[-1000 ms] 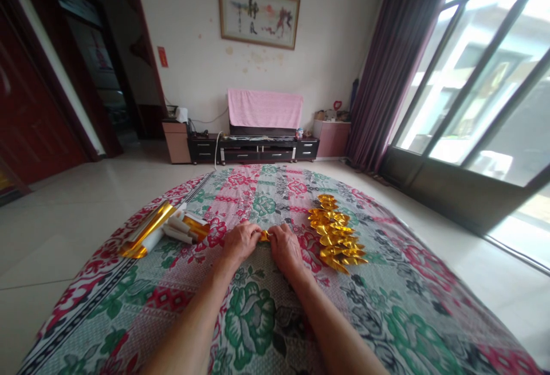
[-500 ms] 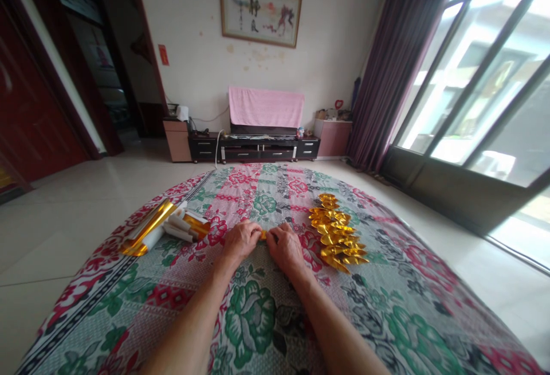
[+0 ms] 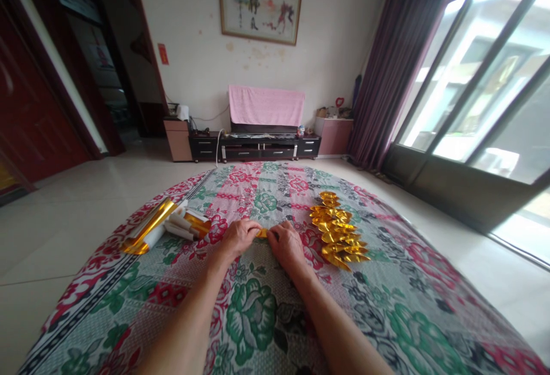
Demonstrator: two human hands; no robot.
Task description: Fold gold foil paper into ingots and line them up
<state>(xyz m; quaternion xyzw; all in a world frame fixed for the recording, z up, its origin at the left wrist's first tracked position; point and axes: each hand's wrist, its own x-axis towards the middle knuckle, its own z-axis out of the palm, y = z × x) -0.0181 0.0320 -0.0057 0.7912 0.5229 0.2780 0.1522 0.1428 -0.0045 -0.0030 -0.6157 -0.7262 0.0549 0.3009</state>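
Observation:
My left hand (image 3: 239, 238) and my right hand (image 3: 287, 245) rest side by side on a floral cloth (image 3: 258, 312), fingers curled. Between their fingertips they pinch a small piece of gold foil paper (image 3: 262, 233), mostly hidden by the fingers. To the right of my right hand lies a row of folded gold foil pieces (image 3: 338, 231). To the left of my left hand lie gold foil sheets and white rolled papers (image 3: 165, 226).
The cloth covers a round surface above a tiled floor (image 3: 64, 220). Across the room stand a low dark cabinet (image 3: 258, 148) with a pink cloth (image 3: 265, 106), a framed picture (image 3: 259, 8), purple curtains (image 3: 397, 59) and large windows (image 3: 485, 77).
The hands have stayed together on the gold piece, with the fingers shifting slightly. The view has tilted a little.

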